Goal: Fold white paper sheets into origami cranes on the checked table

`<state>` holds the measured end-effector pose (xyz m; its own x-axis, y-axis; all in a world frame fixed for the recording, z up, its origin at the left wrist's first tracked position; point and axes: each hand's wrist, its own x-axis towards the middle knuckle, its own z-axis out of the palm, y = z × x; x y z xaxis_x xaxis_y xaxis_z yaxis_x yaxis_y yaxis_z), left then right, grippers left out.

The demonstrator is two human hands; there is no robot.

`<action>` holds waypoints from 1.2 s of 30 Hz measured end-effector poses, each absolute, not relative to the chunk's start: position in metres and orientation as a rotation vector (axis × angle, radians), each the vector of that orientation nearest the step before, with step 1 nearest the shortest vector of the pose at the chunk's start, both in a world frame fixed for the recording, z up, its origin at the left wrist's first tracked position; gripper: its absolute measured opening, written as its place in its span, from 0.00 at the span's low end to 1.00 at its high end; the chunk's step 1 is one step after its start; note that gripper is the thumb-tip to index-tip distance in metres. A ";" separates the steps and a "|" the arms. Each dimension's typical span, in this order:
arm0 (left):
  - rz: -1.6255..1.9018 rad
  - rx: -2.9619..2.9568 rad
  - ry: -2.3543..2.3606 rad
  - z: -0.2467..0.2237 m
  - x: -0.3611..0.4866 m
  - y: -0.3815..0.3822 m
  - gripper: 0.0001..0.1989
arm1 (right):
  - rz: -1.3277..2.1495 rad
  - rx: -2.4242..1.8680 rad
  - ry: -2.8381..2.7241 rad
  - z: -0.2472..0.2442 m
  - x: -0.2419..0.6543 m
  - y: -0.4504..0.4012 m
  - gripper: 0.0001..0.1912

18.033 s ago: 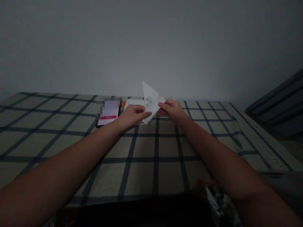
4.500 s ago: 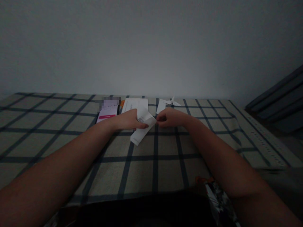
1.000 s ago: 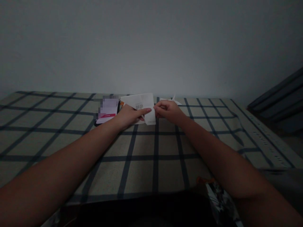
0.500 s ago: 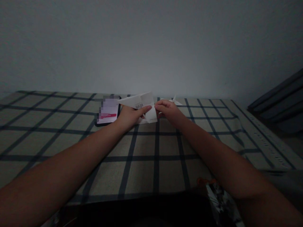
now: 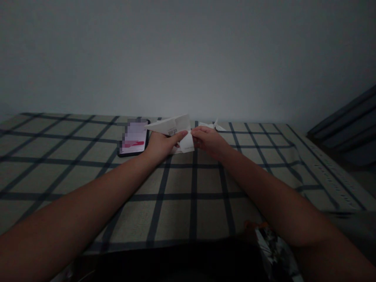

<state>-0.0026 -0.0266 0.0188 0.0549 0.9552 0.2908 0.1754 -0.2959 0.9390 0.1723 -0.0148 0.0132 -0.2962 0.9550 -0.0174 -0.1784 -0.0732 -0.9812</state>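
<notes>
Gripping the paper (image 5: 187,143), the left hand (image 5: 163,143) sits near the phone (image 5: 133,137); the right hand (image 5: 208,140) apparently pinches the paper's edge.

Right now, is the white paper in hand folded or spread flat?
Folded: the white paper shows creases and an angled flap, the left hand gripping it, the right hand pinching its edge.
</notes>
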 end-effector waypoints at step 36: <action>1.231 1.465 1.006 0.007 -0.005 -0.016 0.18 | 1.238 -0.932 -1.487 0.012 0.173 -0.020 0.12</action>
<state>-0.0052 -0.0158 0.0071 0.1576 0.9639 0.2144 0.0184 -0.2199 0.9753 0.1731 -0.0195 0.0122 -0.2545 0.9475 0.1937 -0.0188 0.1954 -0.9805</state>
